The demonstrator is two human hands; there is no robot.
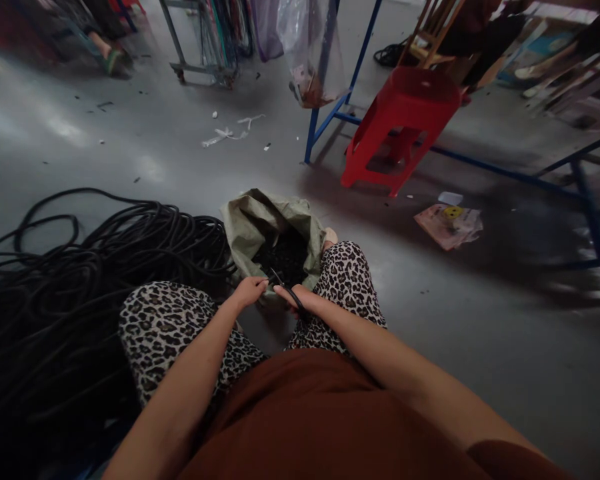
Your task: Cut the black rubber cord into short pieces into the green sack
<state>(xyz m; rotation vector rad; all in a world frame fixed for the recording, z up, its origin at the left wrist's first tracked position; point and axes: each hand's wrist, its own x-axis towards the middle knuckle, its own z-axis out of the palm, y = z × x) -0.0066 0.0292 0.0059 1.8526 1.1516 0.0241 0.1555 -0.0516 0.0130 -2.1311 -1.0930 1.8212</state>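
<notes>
My right hand (305, 298) is wrapped round the black handles of a pair of scissors (294, 298), whose blades point up and left over the near rim of a sack. Just left of the blades, my left hand (251, 291) is closed in a pinch; what is between its fingers is too small to make out. The pale green woven sack (239, 223) stands with its mouth wide between my knees. Small black pieces (286, 257) lie inside it. Beside the sack on the left, a big heap of black cord or tubing (105, 250) spreads in loops over the floor.
A red plastic stool (405, 120) stands tilted in view by a blue metal frame (316, 130). A clear plastic bag (313, 57) hangs there. Printed plastic packaging (447, 225) and white scraps (225, 135) lie on the floor. A wheeled rack (200, 69) and other people are farther back.
</notes>
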